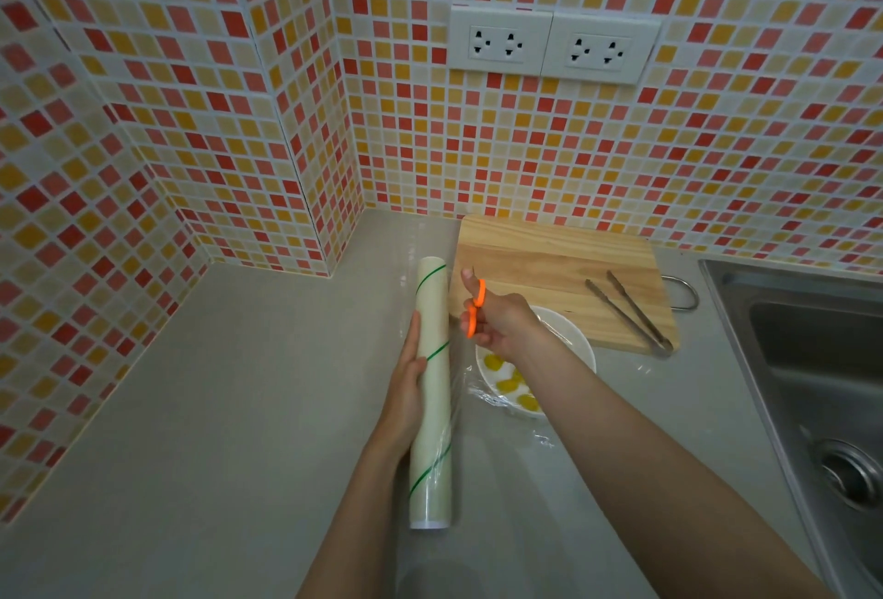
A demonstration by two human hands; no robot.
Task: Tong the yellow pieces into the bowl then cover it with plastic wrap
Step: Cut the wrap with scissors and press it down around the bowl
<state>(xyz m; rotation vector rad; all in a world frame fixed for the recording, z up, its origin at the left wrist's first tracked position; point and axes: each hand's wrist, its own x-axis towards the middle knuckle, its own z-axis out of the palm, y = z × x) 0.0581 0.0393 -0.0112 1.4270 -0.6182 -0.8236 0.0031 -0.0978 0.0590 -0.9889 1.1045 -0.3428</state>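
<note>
The roll (431,388) of wrap lies on the counter (239,407) with its long axis running from the near edge toward the back wall. The left hand (408,388) is curled against its left flank near the middle and steadies it. From the roll's right side a clear sheet (482,395) stretches rightward over the bowl (580,350), which sits just right of the roll and touches the near left corner of the board (549,264). The yellow pieces (509,383) already lie inside the bowl, under the film.

The right hand (497,324) hovers between roll and bowl, thumb and fingers through the orange loops of scissors (475,309). The blades point down and are hidden behind the hand, so I cannot tell whether they have met the film.

The cut, as I judge it, must run parallel to the roll's axis, along the narrow strip of sheet between roll and bowl rim. The right hand is nearer that strip; the left needs only to keep the roll from turning so the film stays taut.

The tongs (630,312) lie on the board's right side, well apart from both hands.
</note>
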